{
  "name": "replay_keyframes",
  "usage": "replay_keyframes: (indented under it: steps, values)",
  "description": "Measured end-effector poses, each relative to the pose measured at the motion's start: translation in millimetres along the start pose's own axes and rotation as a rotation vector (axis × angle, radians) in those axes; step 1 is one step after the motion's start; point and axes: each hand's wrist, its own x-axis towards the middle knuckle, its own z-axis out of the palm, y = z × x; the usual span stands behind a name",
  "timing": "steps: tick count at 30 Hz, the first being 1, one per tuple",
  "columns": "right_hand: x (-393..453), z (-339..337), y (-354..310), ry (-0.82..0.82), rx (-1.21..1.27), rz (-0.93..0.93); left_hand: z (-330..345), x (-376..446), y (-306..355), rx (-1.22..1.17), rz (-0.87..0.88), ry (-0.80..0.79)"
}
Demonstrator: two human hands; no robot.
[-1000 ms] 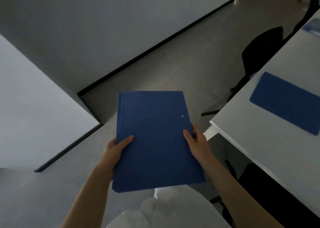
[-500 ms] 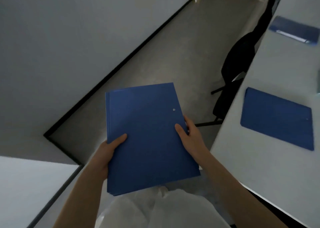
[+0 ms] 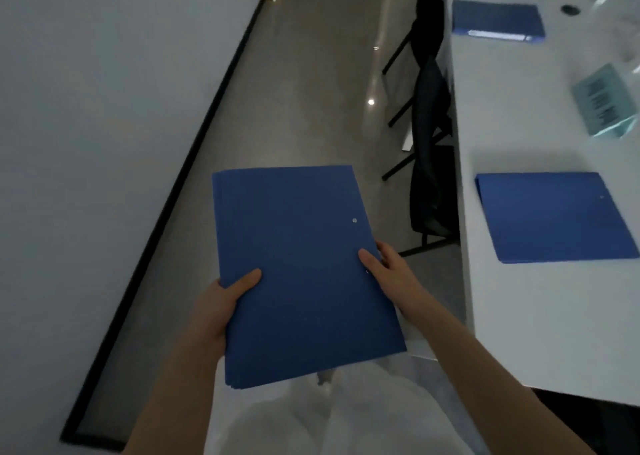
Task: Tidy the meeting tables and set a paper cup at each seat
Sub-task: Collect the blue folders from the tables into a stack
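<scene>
I carry a stack of blue folders (image 3: 298, 267) flat in front of my chest, above the floor. My left hand (image 3: 221, 302) grips its left edge with the thumb on top. At the right edge my right hand (image 3: 391, 274) grips the stack the same way, fingers underneath. A white meeting table (image 3: 519, 316) runs along the right. One blue folder (image 3: 554, 215) lies on it near me, another blue folder (image 3: 495, 20) lies farther along. No paper cup is in view.
Black chairs (image 3: 429, 150) stand tucked at the table's left edge. A grey aisle floor (image 3: 311, 91) runs ahead between the table and a white wall (image 3: 104, 108) with a black skirting. Clear plastic packaging (image 3: 606, 101) lies on the table at the right.
The view has swung right and forward along the aisle; more of the table and the far folder came into sight. Both hands keep the same hold on the stack.
</scene>
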Motion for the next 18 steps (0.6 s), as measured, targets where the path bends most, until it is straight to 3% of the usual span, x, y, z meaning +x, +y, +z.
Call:
replay_keyframes:
  steps: [10, 12, 15, 18]
  values:
    - [72.8, -94.1, -17.8, 0.24, 0.083, 0.165, 97.3, 103.8, 75.3, 0.151, -0.035, -0.125]
    - [92.7, -128.1, -15.2, 0.347, -0.014, 0.178, 123.0, 122.6, 88.7, 0.158, -0.032, -0.12]
    - [115.1, -178.0, -7.2, 0.538, -0.362, 0.182, 153.3, 143.2, 106.2, 0.162, -0.01, -0.111]
    - [133.3, -219.6, 5.2, 0.648, -0.485, 0.258, 177.4, 164.5, 122.8, 0.173, -0.016, -0.115]
